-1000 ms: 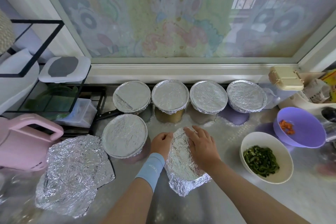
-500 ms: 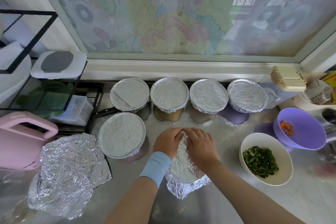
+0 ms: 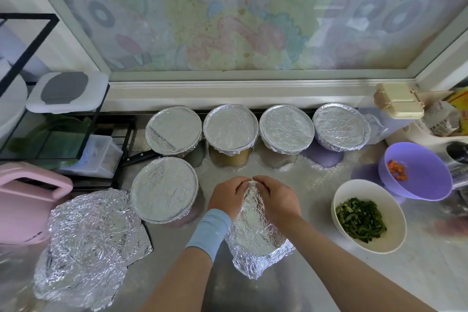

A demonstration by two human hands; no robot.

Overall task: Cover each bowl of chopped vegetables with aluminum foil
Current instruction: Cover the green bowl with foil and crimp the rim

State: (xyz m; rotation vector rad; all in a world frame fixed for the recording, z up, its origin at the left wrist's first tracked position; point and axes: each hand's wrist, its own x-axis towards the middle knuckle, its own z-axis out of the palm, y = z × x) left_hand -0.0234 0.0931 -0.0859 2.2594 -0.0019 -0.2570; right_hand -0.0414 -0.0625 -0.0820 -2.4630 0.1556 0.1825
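Foil (image 3: 255, 230) runs nearward from its far edge, where left hand (image 3: 228, 196) and right hand (image 3: 277, 197) meet, both grips clenched on it.

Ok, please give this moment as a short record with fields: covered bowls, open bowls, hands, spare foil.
covered: back row of four bowls; front-left bowl
in progress: foil sheet shaped over a sixth bowl
hands: left hand and right hand grip its far edge
open: white bowl of chopped greens; purple bowl with carrot pieces
spare foil: crumpled foil pile, left
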